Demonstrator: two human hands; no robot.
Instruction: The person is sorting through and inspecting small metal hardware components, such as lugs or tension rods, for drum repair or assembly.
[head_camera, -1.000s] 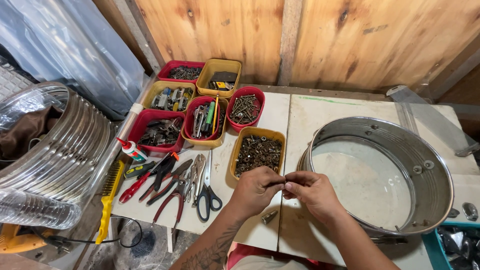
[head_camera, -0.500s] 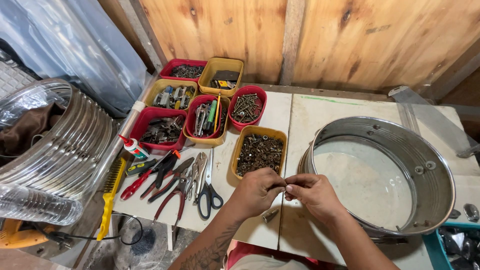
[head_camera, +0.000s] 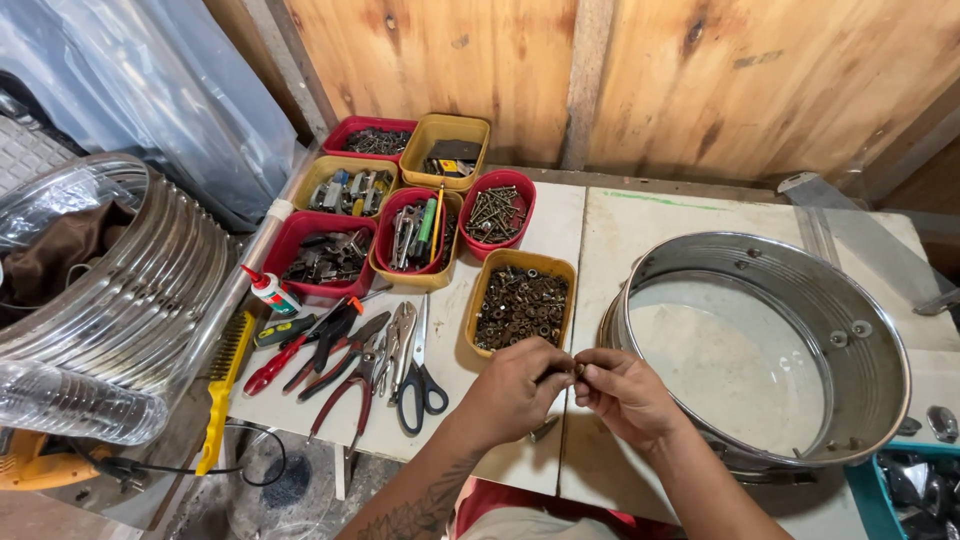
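Left hand (head_camera: 515, 385) and right hand (head_camera: 625, 392): fingertips pinched together on a small metal part (head_camera: 577, 369), near worktop (head_camera: 600, 240) edge | yellow tray of rusty washers (head_camera: 520, 303) just beyond, within easy reach | steel drum shell (head_camera: 765, 345) right | pliers (head_camera: 335, 350) and scissors (head_camera: 420, 360) left.

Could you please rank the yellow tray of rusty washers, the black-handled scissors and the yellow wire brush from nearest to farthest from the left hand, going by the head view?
From the left hand:
1. Yellow tray of rusty washers, just above it.
2. Black-handled scissors, to its left.
3. Yellow wire brush, far left, at the table edge.
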